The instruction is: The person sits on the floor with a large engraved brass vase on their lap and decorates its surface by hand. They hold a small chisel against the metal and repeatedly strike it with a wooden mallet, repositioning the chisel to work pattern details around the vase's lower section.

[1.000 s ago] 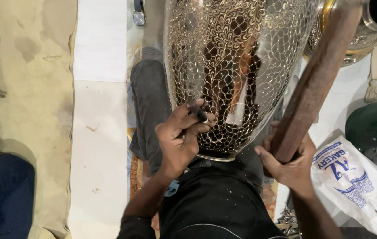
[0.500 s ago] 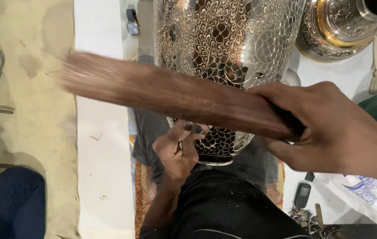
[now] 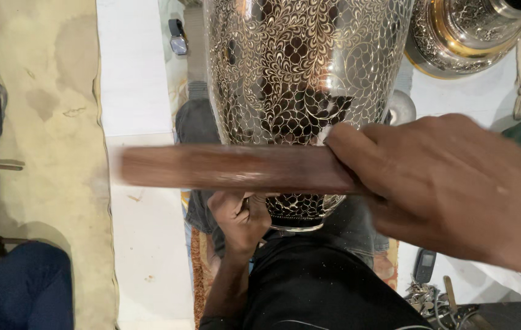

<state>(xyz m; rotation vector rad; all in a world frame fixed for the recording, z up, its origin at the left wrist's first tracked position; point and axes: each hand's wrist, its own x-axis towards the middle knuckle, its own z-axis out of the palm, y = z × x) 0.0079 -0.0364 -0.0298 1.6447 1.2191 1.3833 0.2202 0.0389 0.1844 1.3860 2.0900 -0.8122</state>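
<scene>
Our right hand [image 3: 450, 183] gripped the brown wooden stick [image 3: 236, 169] mid-swing; our left hand's [image 3: 239, 217] fingers pinched something small against the largely engraved silver metal vase [image 3: 303, 67].

White floor [image 3: 132, 73], tan mat [image 3: 46, 122] at left, small watch [image 3: 178, 38], dark phone [image 3: 424, 266], keys [image 3: 422, 299]
</scene>
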